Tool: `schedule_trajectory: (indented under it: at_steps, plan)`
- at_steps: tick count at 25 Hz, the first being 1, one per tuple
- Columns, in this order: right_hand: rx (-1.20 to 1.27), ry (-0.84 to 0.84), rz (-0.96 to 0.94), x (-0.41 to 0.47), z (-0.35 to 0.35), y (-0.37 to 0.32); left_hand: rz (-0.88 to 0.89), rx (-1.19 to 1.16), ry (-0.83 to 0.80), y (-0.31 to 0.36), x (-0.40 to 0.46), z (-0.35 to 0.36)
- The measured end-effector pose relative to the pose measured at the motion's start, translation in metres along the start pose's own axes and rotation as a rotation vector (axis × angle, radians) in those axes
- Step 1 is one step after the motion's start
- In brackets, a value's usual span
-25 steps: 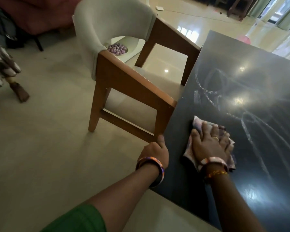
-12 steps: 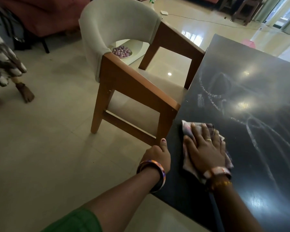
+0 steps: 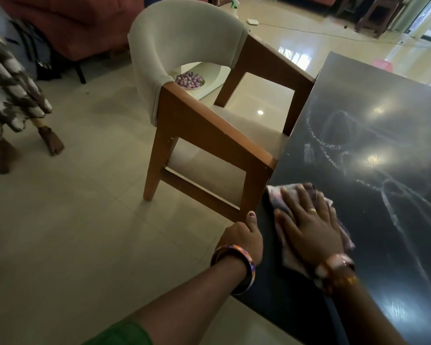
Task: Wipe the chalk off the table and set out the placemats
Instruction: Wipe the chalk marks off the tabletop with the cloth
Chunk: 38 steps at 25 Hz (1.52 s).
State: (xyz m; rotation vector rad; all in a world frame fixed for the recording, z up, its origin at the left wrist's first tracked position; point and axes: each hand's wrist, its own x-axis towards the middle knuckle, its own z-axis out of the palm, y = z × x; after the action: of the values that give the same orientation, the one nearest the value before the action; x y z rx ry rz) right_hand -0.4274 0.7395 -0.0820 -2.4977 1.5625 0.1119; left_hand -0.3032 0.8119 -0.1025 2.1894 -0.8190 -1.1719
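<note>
Black worktop (image 3: pixel 396 245), chalk (image 3: pixel 319 143) smeared; right grip (image 3: pixel 309 227) flat, pressed on cloth (image 3: pixel 276 195); left grip (image 3: pixel 244 240) curled round worktop edge.

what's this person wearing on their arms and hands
The left hand has a wide bangle at the wrist, dark with orange and purple banding, and polish on the thumbnail. A green sleeve shows high on that arm. The right hand wears a gold ring, a pale pink bangle and a thinner orange-gold bracelet behind it.
</note>
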Motion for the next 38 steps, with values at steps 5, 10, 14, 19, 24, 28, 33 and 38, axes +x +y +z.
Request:
schedule_trajectory:
  at_steps: [5, 10, 14, 19, 24, 28, 33, 38]
  plan:
    - [0.061, 0.084, 0.235, 0.016, -0.003, 0.007, 0.012, 0.032, 0.018, 0.001, 0.000, 0.000]
    - [0.121, 0.051, 0.146, 0.060, -0.006, -0.023, -0.007, -0.009, -0.020, 0.001, -0.002, -0.004]
    - [0.070, 0.115, 0.218, -0.012, 0.003, 0.024, -0.004, 0.007, -0.009, 0.004, -0.009, -0.009]
    - [0.161, 0.111, 0.567, -0.022, -0.014, 0.053, -0.009, -0.010, -0.031, 0.007, -0.010, -0.008]
    - [0.118, 0.090, 0.248, 0.002, 0.004, -0.018, -0.022, -0.012, -0.025, 0.009, -0.012, -0.010]
    - [0.097, 0.111, 0.333, -0.045, 0.007, 0.023, -0.034, -0.037, -0.047, 0.008, -0.015, -0.012]
    - [0.171, 0.121, 0.701, -0.136, -0.003, 0.077, -0.059, -0.122, -0.111, 0.006, -0.014, -0.014]
    - [0.072, 0.132, 0.448, -0.109, 0.016, -0.009, -0.054, -0.154, -0.126, 0.004, -0.013, -0.015]
